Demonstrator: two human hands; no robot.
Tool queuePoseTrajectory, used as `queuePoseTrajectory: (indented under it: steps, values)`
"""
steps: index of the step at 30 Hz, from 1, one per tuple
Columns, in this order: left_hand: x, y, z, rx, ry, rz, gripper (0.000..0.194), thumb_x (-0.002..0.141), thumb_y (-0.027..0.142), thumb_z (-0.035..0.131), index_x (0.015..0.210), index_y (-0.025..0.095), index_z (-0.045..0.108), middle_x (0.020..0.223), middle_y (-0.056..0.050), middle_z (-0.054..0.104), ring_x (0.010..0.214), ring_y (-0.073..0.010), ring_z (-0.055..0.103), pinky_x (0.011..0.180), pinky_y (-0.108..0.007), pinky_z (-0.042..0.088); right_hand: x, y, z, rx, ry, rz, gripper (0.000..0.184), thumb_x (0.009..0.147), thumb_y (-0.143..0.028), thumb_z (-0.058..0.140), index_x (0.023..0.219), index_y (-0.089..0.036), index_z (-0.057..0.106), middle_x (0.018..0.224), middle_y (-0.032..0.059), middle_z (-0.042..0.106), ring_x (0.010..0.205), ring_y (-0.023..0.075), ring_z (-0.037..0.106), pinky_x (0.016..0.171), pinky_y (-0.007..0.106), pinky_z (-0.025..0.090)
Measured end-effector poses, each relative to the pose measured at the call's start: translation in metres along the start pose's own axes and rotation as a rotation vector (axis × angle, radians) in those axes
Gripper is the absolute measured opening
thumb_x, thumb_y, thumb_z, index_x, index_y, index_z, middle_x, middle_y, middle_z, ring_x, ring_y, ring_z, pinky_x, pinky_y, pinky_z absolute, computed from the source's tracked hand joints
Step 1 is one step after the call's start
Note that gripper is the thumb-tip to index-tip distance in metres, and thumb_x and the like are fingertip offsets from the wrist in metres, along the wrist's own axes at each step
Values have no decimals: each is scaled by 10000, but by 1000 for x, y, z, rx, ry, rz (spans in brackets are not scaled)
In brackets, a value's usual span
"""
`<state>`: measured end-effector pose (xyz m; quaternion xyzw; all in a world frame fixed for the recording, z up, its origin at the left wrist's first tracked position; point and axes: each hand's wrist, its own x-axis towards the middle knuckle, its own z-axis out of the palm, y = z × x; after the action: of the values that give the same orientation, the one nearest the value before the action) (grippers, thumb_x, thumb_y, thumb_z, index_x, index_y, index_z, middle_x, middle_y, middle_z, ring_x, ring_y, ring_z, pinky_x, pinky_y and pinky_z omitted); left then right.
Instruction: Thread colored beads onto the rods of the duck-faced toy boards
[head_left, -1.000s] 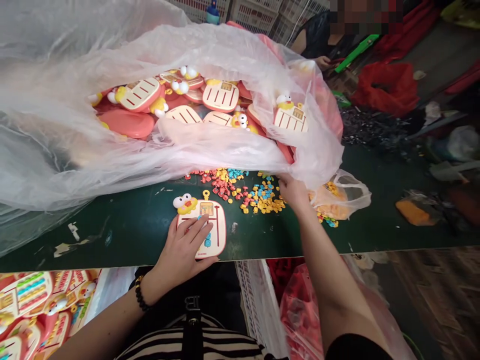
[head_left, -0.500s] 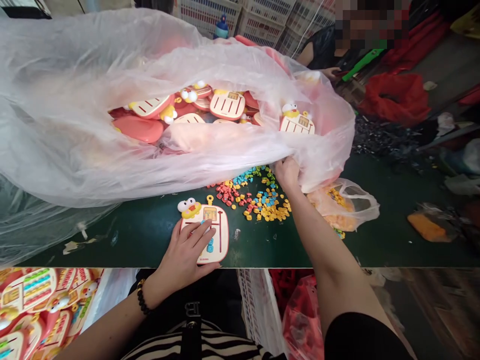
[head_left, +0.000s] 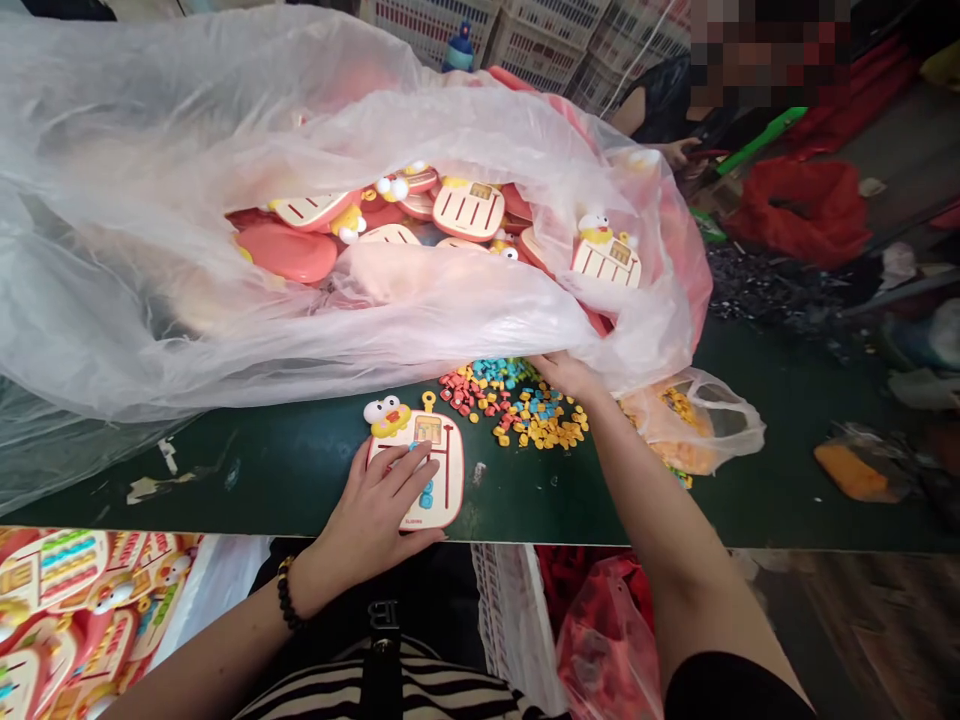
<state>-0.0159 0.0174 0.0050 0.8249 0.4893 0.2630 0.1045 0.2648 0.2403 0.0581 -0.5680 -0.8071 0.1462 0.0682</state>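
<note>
The left hand (head_left: pixel 371 510) was down, open and flat on the duck peg board (head_left: pixel 450 480); the right hand (head_left: pixel 566 375) was at the plastic sheet (head_left: pixel 225 350), its grip impossible to call!

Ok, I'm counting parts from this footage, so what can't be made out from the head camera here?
The right hand: head view, its fingers are hidden by the clear plastic bag, so any grip cannot be told.
The toy board: head view, the left hand covers its lower left part.
The pink toy boards: head view, the plastic hides how many lie in the bag.
The coloured pieces: head view, too small to tell their shapes.
</note>
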Motion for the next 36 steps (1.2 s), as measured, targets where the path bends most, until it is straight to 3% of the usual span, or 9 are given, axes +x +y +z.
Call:
queuePoseTrajectory:
  steps: [3, 6, 10, 13, 21, 24, 28, 32, 36]
  values:
    - [0, -1, 0, -16, 10, 3, 556, 803, 491, 631, 1270, 203, 542, 1379, -82, 541, 1178, -283, 483, 1112, -524, 213, -25, 2, -17, 154, -121, 23, 570, 909, -621, 336, 1071, -236, 726, 1136, 51, 712, 1086, 270, 633, 990, 426, 469]
    - [-1, -1, 1, -15, 21, 6, 548, 805, 485, 629, 1266, 201, 547, 1377, -88, 543, 1174, -285, 486, 1109, -524, 222, -44, 5, -24, 206, 4, 100, 506, 891, -584, 427, 1011, -209, 745, 1020, 56, 741, 1011, 283, 652, 918, 427, 500]
    - [0, -1, 0, -6, 24, 18, 534, 804, 483, 630, 1254, 205, 560, 1368, -89, 552, 1163, -290, 495, 1101, -520, 233, -56, 1, -2, 84, 168, 111, 264, 823, -393, 598, 913, -204, 758, 908, 61, 739, 786, 239, 670, 768, 386, 537]
    - [0, -1, 1, 11, 13, 15, 544, 796, 487, 639, 1258, 212, 560, 1374, -83, 548, 1163, -292, 497, 1097, -520, 242, -57, -4, 20, 19, 234, 21, 202, 820, -280, 590, 916, -210, 753, 948, 80, 720, 801, 232, 664, 757, 380, 535]
    - [-2, -1, 1, 13, -17, 6, 579, 807, 514, 620, 1288, 203, 534, 1406, -80, 516, 1200, -292, 463, 1112, -526, 211, -70, -43, 37, 175, 510, 51, 257, 873, -363, 559, 976, -191, 720, 914, 81, 730, 722, 205, 661, 700, 357, 549]
    - [-1, -1, 1, 18, -21, 5, 558, 814, 494, 615, 1283, 201, 540, 1399, -84, 522, 1198, -294, 462, 1110, -531, 215, -87, -84, 60, 170, 444, -136, 249, 910, -354, 541, 1020, -207, 710, 942, 75, 737, 806, 198, 675, 747, 333, 549]
    - [0, 0, 1, 32, -3, 7, 547, 802, 480, 626, 1263, 193, 559, 1370, -96, 549, 1182, -302, 471, 1105, -545, 225, -102, -121, 89, -110, 441, -328, 273, 937, -203, 488, 1125, -162, 681, 1045, 125, 724, 909, 218, 661, 802, 350, 521]
    - [0, 0, 1, 39, -9, 9, 553, 789, 474, 640, 1262, 197, 564, 1356, -98, 559, 1180, -304, 479, 1101, -547, 244, -110, -122, 91, -222, 400, -380, 330, 930, -152, 475, 1222, -137, 628, 1150, 156, 689, 964, 242, 642, 806, 373, 513]
    - [-1, 1, 1, 36, -9, 4, 568, 794, 463, 639, 1282, 188, 547, 1355, -111, 558, 1183, -315, 477, 1093, -563, 251, -107, -119, 88, 9, 379, -293, 266, 943, -252, 489, 1092, -193, 701, 1025, 113, 731, 905, 226, 669, 796, 361, 539]
